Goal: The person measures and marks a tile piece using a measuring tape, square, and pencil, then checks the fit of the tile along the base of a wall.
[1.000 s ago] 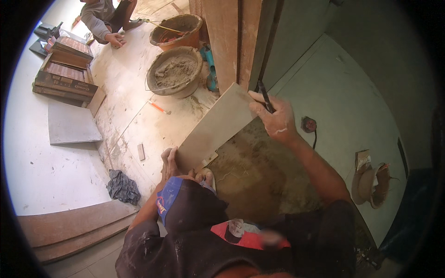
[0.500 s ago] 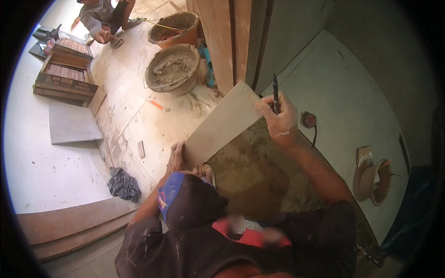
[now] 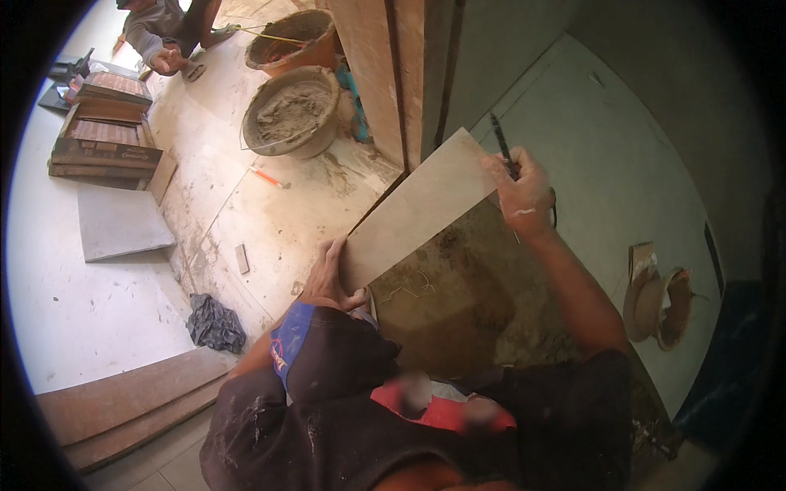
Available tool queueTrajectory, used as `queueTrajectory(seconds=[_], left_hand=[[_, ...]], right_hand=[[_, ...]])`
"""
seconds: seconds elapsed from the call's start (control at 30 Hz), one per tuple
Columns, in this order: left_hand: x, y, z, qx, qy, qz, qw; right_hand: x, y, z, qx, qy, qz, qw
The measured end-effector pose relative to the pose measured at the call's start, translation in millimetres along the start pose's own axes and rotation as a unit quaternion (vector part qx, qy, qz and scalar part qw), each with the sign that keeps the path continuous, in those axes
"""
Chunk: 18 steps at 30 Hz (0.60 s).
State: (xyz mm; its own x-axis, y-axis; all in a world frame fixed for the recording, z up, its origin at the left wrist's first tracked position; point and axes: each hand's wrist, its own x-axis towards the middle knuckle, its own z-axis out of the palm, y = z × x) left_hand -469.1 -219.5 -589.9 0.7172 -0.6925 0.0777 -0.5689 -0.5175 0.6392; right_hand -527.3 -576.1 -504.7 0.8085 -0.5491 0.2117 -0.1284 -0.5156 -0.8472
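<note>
A pale rectangular tile piece (image 3: 417,196) slants across the centre, beside the foot of a wooden door frame (image 3: 368,74). My left hand (image 3: 332,274) grips its lower-left end, fingers bent over the edge. At the upper-right end my right hand (image 3: 524,188) holds a black pen or marker (image 3: 499,131) upright in curled fingers, its thumb touching the tile. Beneath and to the right of the piece lies a rough, darker patch of floor (image 3: 446,307) with a thin pale string on it.
Ahead are a bucket of grey mortar (image 3: 291,114), an orange bucket (image 3: 278,61) and an orange-handled tool (image 3: 266,177). Another person (image 3: 151,37) crouches at the upper left, near boxes (image 3: 102,151), a grey tile (image 3: 123,225) and black plastic (image 3: 213,323). A curved beige object (image 3: 663,307) lies at right.
The tile and both my hands have shifted up and to the right, the pen now standing higher beside the tile's end. The other person's hand has moved leftward.
</note>
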Motion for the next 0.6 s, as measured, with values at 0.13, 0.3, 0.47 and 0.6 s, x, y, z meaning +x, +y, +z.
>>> queueTrajectory(seconds=[0.13, 0.3, 0.47, 0.6], left_hand=[[10.8, 6.7, -4.4, 0.003, -0.038, 0.014, 0.999], [25.4, 19.3, -14.6, 0.019, -0.071, 0.031, 0.997], [43.1, 30.0, -28.8, 0.030, -0.091, 0.052, 0.994], [46.3, 29.3, -37.1, 0.023, -0.121, 0.058, 0.991]], right_hand=[[11.7, 20.2, -19.3, 0.126, -0.076, 0.134, 0.980], [18.6, 5.0, -36.8, 0.288, -0.154, 0.276, 0.904], [22.8, 32.7, -39.7, 0.384, -0.161, 0.319, 0.851], [19.0, 58.8, -32.0, 0.303, -0.128, 0.383, 0.863]])
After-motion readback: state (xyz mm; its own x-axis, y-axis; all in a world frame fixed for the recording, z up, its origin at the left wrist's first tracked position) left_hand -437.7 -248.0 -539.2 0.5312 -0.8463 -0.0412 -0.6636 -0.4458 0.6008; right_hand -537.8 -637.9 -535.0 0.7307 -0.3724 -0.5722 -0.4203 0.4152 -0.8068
